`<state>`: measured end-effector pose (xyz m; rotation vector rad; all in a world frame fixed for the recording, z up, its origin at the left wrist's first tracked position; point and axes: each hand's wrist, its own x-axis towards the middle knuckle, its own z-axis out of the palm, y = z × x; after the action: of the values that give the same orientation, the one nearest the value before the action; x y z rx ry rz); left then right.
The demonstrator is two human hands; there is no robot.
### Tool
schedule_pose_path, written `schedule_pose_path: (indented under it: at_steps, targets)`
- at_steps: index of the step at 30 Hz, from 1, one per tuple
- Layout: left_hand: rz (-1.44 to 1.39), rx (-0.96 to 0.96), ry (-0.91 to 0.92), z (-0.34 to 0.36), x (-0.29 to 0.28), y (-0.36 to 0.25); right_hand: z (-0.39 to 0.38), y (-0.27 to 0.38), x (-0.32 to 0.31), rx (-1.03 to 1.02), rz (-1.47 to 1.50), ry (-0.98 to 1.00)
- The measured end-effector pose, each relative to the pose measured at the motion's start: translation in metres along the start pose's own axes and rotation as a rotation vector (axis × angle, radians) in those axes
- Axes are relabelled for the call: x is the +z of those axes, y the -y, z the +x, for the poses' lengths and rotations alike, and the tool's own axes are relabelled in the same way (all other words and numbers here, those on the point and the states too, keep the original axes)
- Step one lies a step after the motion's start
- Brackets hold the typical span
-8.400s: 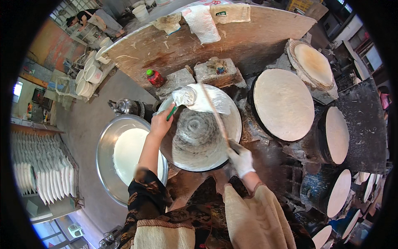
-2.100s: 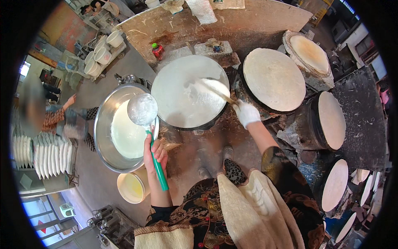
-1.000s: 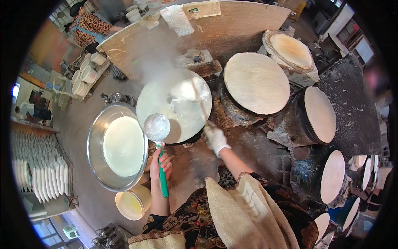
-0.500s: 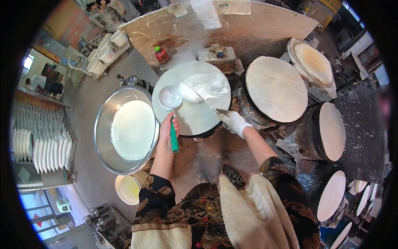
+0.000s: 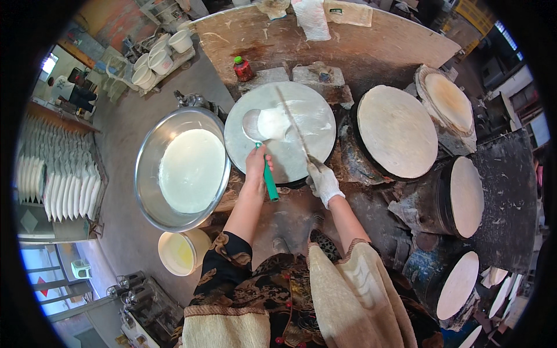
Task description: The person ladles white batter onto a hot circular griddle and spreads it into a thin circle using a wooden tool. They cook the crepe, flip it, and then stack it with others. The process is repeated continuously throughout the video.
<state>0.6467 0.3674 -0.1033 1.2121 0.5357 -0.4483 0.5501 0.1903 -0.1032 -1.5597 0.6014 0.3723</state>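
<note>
Two hands work over one round griddle (image 5: 290, 151). Left hand (image 5: 256, 167) is closed around the green handle of a ladle (image 5: 255, 124), whose bowl rests on the griddle's left part, tipped toward a patch of white batter (image 5: 274, 123) lying just beside it. Right hand (image 5: 322, 181), in a white glove, grips the near end of a thin stick (image 5: 293, 127) that reaches across the batter toward the far rim; whether its tip touches the surface cannot be told.

Left of the griddle, touching its edge, stands a large steel basin (image 5: 152, 145) of white batter. Below it sits a small pale bucket (image 5: 183, 252). A red bottle (image 5: 243, 69) stands beyond the griddle on the wooden board (image 5: 360, 52). To the right, several more round plates carry pale sheets (image 5: 397, 130). White discs stand stacked on racks (image 5: 55, 168) far left.
</note>
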Motion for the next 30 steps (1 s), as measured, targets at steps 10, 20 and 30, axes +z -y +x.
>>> schedule_pose_path:
  at_steps: [10, 20, 30]
  targets:
    - [-0.788, -0.165, 0.525, -0.043, -0.031, -0.019, -0.023, 0.022, -0.010, -0.075, -0.122, 0.078]
    - [-0.651, -0.256, 0.554, -0.062, -0.016, -0.035, -0.076, -0.010, 0.031, -0.045, -0.191, 0.165]
    - [-0.299, -0.462, 0.558, -0.139, 0.008, 0.017, -0.157, 0.021, -0.018, -0.216, 0.069, -0.205]
